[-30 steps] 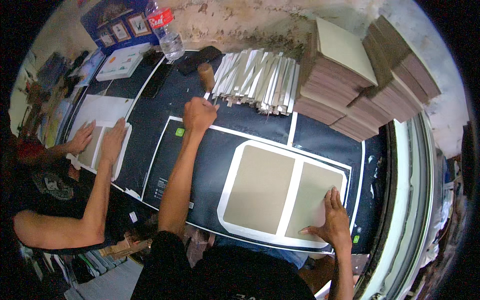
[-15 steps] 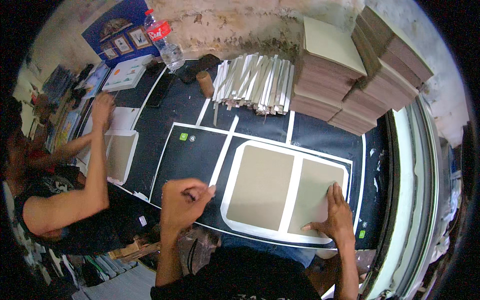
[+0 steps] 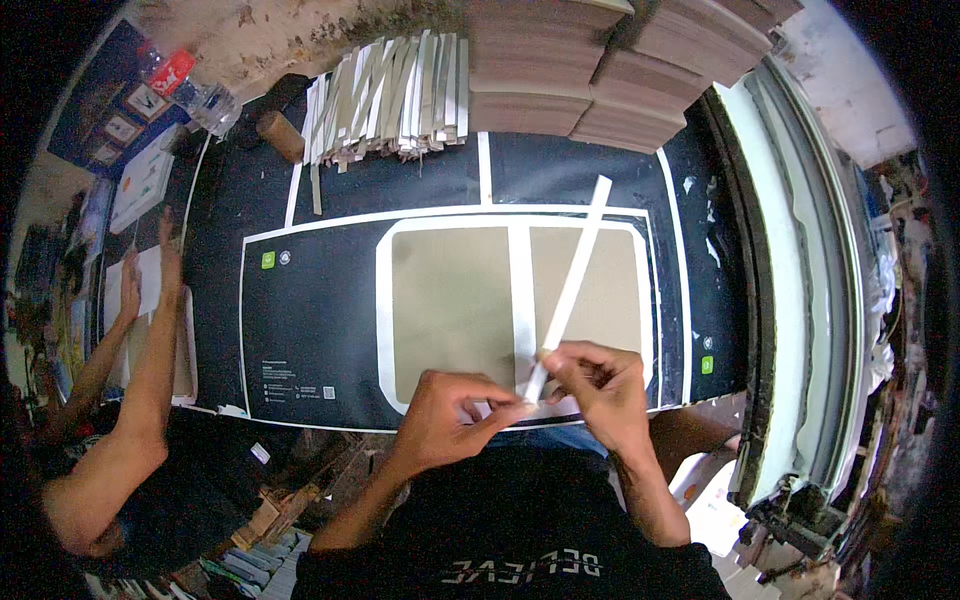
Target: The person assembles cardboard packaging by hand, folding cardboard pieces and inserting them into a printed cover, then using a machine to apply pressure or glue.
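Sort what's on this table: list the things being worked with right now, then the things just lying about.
In use:
- white strip, pinched at its near end by left hand and right hand
- two tan boards on the dark printed sheet

Lying about:
- pile of white strips
- board stacks
- plastic bottle
- wooden block

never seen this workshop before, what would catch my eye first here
First, the long white strip that the left hand and right hand pinch at its lower end, slanting up over two tan boards on a black sheet. Behind them lie a heap of white strips and stacks of board; another person's arms press at the far left.
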### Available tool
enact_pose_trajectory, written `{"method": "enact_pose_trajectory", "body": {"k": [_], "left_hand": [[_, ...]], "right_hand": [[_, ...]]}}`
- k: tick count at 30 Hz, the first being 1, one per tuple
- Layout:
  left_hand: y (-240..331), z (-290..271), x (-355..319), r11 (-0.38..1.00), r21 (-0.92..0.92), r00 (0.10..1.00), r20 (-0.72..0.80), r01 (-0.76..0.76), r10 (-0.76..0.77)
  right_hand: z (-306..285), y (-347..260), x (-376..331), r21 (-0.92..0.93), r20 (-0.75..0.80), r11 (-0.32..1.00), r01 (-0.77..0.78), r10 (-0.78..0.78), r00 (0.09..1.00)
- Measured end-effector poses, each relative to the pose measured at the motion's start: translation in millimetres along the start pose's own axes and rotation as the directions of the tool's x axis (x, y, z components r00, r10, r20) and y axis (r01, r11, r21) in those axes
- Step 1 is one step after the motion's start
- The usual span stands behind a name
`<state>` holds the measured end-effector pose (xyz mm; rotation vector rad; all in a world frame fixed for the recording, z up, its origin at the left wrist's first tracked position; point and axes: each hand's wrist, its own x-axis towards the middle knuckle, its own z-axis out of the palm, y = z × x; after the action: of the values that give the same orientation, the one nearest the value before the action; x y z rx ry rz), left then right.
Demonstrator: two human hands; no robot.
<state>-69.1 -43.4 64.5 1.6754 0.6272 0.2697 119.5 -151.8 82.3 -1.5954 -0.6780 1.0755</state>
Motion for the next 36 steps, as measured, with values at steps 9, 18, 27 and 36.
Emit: {"method": "enact_pose_trajectory", "body": {"k": [9, 18, 27, 36], "left_hand": [[-47.8, -31.7, 100.0, 0.725, 0.638, 0.913, -0.085, -0.258, 0.4], [-45.6, -23.6, 99.5, 0.561, 0.778, 0.939, 0.107, -0.284, 0.326], [-45.9, -19.2, 101.3, 0.462, 0.848, 0.952, 0.142, -0.259, 0.273], [-44.7, -18.2, 100.7, 0.467, 0.852, 0.96, 0.13, -0.236, 0.247]], "right_hand": [[1.9, 21.0, 16.2, -0.214, -0.032, 0.948, -0.237, 0.235, 0.971], [4.5, 37.9, 21.3, -0.102, 0.041, 0.956, -0.273, 0.279, 0.96], [3.1, 39.4, 26.5, -0.059, 0.056, 0.96, -0.273, 0.276, 0.959], [0.3, 40.7, 27.9, -0.04, 0.078, 0.956, -0.292, 0.294, 0.952]]}}
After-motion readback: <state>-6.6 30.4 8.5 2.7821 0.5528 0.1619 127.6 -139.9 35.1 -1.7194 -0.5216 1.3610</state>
